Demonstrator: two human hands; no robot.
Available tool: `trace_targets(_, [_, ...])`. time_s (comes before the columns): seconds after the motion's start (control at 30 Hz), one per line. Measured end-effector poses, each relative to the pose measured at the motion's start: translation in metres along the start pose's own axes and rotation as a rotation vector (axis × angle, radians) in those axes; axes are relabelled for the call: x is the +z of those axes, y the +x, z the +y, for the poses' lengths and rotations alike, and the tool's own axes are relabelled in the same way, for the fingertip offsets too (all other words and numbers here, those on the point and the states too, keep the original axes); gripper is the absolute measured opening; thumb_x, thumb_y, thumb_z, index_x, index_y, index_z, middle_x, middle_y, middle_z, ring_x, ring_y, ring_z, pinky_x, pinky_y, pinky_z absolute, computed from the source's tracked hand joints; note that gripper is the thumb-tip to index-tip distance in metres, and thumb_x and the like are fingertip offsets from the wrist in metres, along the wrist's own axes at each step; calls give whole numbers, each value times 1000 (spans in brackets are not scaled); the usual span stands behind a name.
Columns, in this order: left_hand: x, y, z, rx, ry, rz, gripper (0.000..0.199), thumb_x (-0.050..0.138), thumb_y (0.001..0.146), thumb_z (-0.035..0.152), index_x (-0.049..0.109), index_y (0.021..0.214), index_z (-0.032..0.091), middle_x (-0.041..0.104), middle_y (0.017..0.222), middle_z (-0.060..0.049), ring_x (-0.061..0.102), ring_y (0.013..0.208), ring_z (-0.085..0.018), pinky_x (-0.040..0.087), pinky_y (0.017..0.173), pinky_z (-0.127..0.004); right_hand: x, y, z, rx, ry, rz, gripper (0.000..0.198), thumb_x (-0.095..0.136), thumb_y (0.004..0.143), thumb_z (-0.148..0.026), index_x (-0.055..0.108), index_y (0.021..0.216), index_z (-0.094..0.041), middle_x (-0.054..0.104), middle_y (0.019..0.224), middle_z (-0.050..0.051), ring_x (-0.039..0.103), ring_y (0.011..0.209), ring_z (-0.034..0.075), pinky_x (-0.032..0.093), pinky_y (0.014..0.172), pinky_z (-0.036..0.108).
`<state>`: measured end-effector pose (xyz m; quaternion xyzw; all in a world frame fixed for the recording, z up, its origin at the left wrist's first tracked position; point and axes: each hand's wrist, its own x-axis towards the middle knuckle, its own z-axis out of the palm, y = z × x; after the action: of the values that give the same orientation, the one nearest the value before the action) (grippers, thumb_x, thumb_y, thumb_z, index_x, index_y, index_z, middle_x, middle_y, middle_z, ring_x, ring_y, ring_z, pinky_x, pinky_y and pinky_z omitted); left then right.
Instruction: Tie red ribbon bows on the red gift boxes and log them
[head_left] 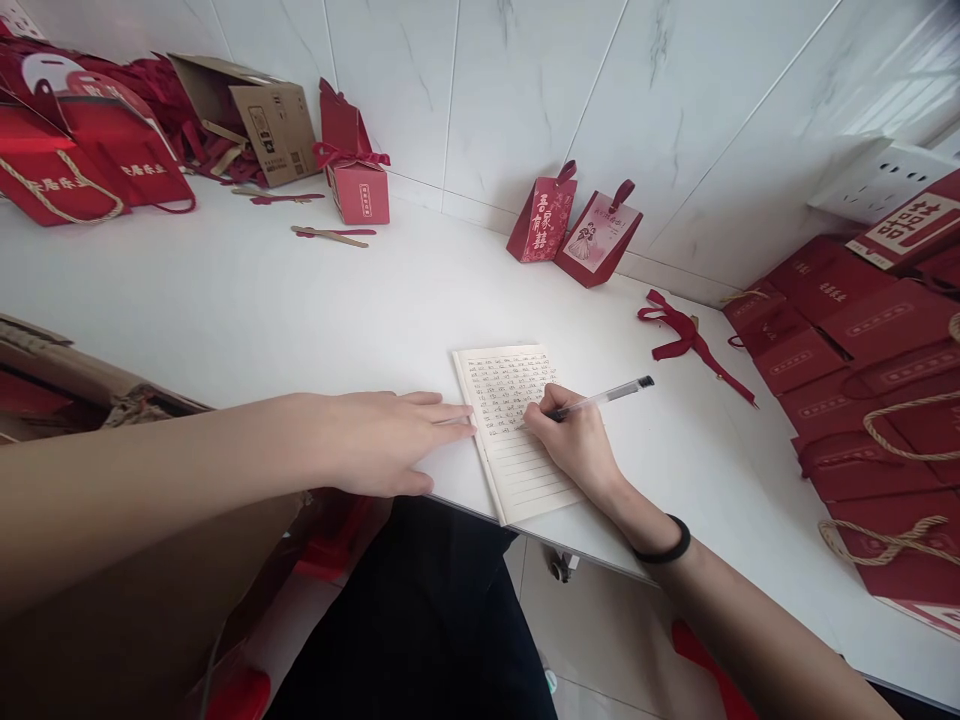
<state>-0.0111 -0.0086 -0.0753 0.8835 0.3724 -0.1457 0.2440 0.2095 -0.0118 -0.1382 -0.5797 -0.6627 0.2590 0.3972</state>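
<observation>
Below and right of the frame's centre lies a cream, ruled paper notebook (536, 483). The right hand (576, 440) pinches a slim, clear-barrelled pen (613, 394) over it, slanting towards upper right; the left hand's (379, 440) loosely spread fingers meet its left edge.

The ruled notebook (534, 482) is matt paper; the pen (611, 397) has a clear, shiny plastic barrel. The counter (300, 310) looks smooth with a soft sheen, the wall tiles (510, 100) smooth and glossy. The carton (289, 130) is matt cardboard, the loose ribbon (679, 340) cloth, the power strip (870, 182) smooth plastic, the bag handle (911, 456) rough twisted cord.
</observation>
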Motion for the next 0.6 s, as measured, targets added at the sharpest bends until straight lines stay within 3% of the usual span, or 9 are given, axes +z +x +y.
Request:
trace_targets(0.43, [0,-2,0,5,-26,9,68,56,75,29,30,138,26,26,146,-1,20,136,-24,22,111,-38,1,-1,0,-6,35,7,22,45,65,-23,27,52,-20,27,50,-5,25,50,11,21,46,24])
trace_targets(0.6, [-7,-3,2,38,-49,6,66,56,75,30,33,137,24,27,145,-2,22,135,-23,22,112,-37,-10,3,1,125,431,76,30,53,67,-23,26,54,-20,25,46,-7,21,42,8,17,40,21])
